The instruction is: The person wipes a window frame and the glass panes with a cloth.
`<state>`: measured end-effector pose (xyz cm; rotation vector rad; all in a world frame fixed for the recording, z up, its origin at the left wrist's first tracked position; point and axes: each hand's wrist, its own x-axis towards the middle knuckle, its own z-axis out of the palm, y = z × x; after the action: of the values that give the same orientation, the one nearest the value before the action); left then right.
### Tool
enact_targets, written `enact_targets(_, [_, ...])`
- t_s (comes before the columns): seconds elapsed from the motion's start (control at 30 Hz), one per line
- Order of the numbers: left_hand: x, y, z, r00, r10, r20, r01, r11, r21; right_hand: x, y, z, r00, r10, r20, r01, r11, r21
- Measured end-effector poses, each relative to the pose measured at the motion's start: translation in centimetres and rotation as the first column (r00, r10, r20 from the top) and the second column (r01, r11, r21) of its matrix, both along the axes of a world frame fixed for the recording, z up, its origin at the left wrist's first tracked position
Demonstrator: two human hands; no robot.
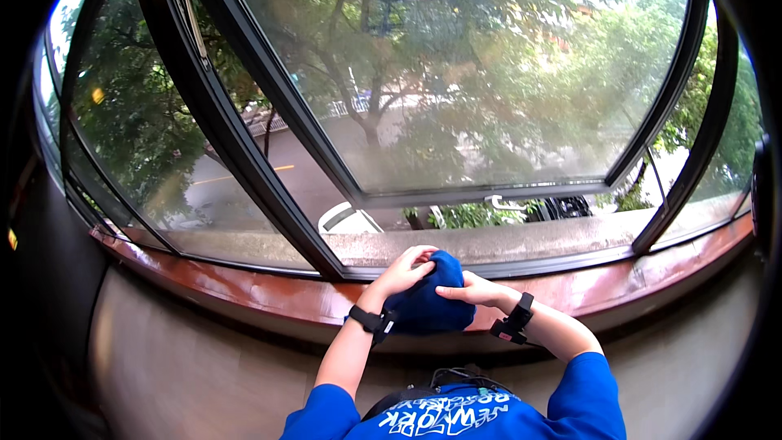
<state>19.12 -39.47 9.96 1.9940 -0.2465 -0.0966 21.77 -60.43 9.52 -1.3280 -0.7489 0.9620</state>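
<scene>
Both of my hands grip a dark blue cloth (pixel 427 308), bunched up and hanging in front of me over the edge of the window sill. At its upper left, my left hand (pixel 408 270) has thumb and fingers closed on the fabric. My right hand (pixel 475 291) pinches the cloth from the right, its thumb lying across the front. Below the cloth's top runs a glossy reddish-brown sill (pixel 275 298). Beyond it, a top-hinged window sash (pixel 476 197) with a dark frame is tilted outward, a white handle (pixel 502 203) on its lower rail.
A dark mullion (pixel 244 134) stands left of the sash, and another (pixel 690 153) to the right. Outside lie a concrete ledge (pixel 489 244), trees, a road and a white car (pixel 349 220). A black band with a small device sits on each wrist.
</scene>
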Motion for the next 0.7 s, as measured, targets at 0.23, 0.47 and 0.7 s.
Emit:
enact_targets(0.23, [-0.1,-0.2,4.0,0.985,-0.069,-0.156,0.025,0.963,-0.268,3.9,-1.0,10.1,0.595,-0.138,0.792,-0.048,0.977,0.206])
enact_targets(0.47, [5.0,-5.2,6.3,0.971,-0.231,0.054,0.231,0.862,-0.450,7.9,-5.0,20.9,0.222,-0.517,0.827,0.060,0.854,0.517])
enact_targets(0.7, [11.0,-16.5,16.6,0.917,-0.202,0.345,0.307,0.908,-0.286,11.6,-10.7,31.5,-0.268,-0.773,0.575,0.042,0.587,0.809])
